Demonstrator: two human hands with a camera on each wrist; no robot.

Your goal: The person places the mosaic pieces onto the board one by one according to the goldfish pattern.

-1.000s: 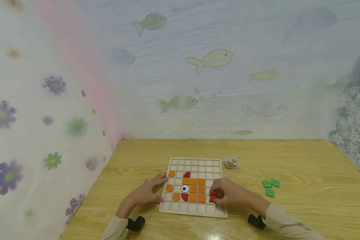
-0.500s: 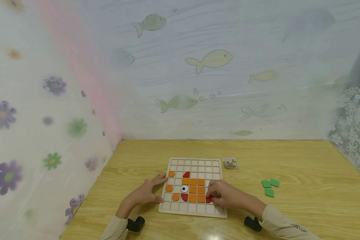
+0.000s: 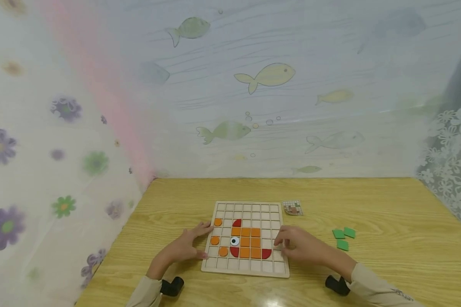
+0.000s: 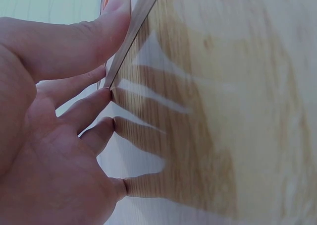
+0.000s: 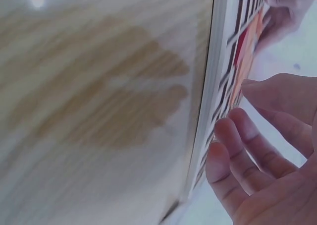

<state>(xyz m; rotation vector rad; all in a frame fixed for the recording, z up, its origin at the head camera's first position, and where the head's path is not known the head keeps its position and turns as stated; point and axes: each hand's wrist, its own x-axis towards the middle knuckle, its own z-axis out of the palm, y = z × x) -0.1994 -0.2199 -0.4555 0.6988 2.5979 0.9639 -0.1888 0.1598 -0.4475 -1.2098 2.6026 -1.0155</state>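
A light wooden grid board (image 3: 245,266) lies on the table. My left hand (image 3: 185,246) rests at its left edge, thumb and fingertips on the rim, fingers spread. Over the right side of the board hovers my right hand (image 3: 301,245), its fingers loosely bent with nothing between them. Just left of it, a red quarter-circle tile (image 3: 266,254) sits in a cell beside several orange square tiles (image 3: 245,241). A round eye tile (image 3: 234,241), two more red tiles (image 3: 234,252) and three orange round tiles (image 3: 215,240) fill cells further left.
Three green diamond tiles (image 3: 342,245) lie on the table to the right. A small picture card (image 3: 293,208) touches or nearly touches the board's upper right corner. Black wrist devices (image 3: 172,286) sit beneath both forearms. A wall with painted fish stands behind the table (image 3: 369,192).
My right hand has moved the red quarter-circle tile left into the cell beside the orange squares, let go and drawn back to the right. My left hand has stayed on the board's edge.
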